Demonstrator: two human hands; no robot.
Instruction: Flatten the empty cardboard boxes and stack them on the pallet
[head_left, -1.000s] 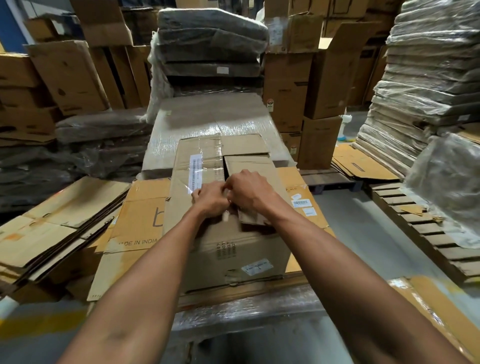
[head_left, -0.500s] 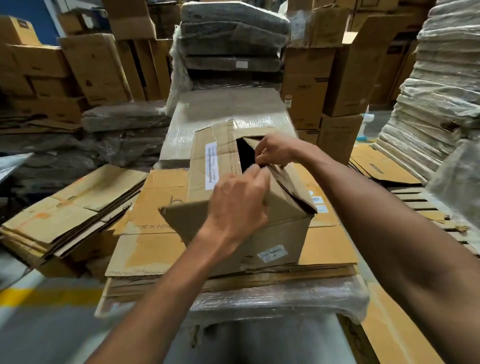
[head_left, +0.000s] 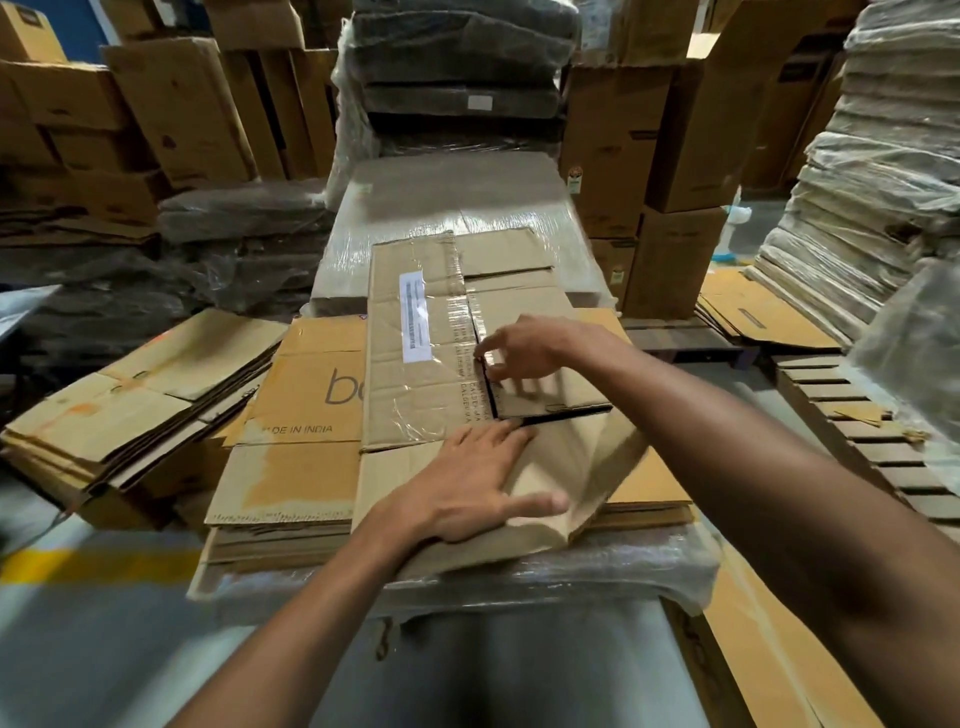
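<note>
The box (head_left: 426, 353) is lying flat in the middle of the frame. It sits on top of a stack of flattened cardboard (head_left: 301, 395), and that stack rests on a shrink-wrapped bundle (head_left: 545, 577) at lower centre. There's clear tape down the box's seam and a white label (head_left: 415, 317) on its left panel.

The left hand (head_left: 467, 493) is palm down on the near flap, grip spread wide with the fingers straight, pressing the cardboard flat. The right hand (head_left: 524, 353) is just above it, fingertips on the edge of the right-hand flap next to the taped seam. Its fingers are loosely bent and a bit blurry, so I can't tell if that grip is pinching the flap edge or just resting on it.

At the left of the frame there's another pile of flattened boxes (head_left: 140, 395), sitting lower. A bare wooden pallet (head_left: 852, 431) is on the right, with upright cartons (head_left: 675, 130) and wrapped stacks (head_left: 883, 182) across the top.
</note>
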